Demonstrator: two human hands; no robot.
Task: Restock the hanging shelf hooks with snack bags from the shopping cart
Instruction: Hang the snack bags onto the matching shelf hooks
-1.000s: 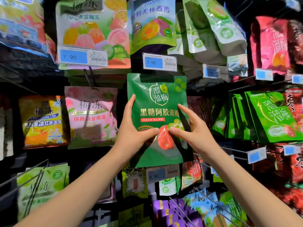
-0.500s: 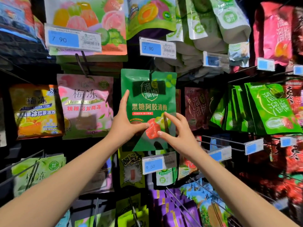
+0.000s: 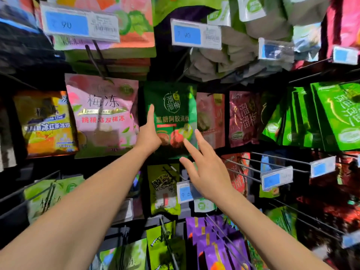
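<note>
— Where's the green bag (image 3: 172,117) sitting?

— It's showing upright in the middle row, between the pink bag (image 3: 101,114) and a red bag (image 3: 211,117).

— And your hands?

— I'm laying my left hand (image 3: 149,133) along its left edge, fingers (image 3: 151,114) straight and touching, gripping nothing. My right hand (image 3: 206,172) is hovering by its lower right corner, fingers spread and empty. I cannot tell whether the forefinger is touching.

The dark rack of wire hooks (image 3: 282,158) carries hanging snack bags: a dark green bag (image 3: 171,106) in the centre, a pink bag (image 3: 101,114) and an orange bag (image 3: 44,125) at its left, bright green bags (image 3: 335,117) at the right, purple bags (image 3: 214,244) at the bottom.
</note>
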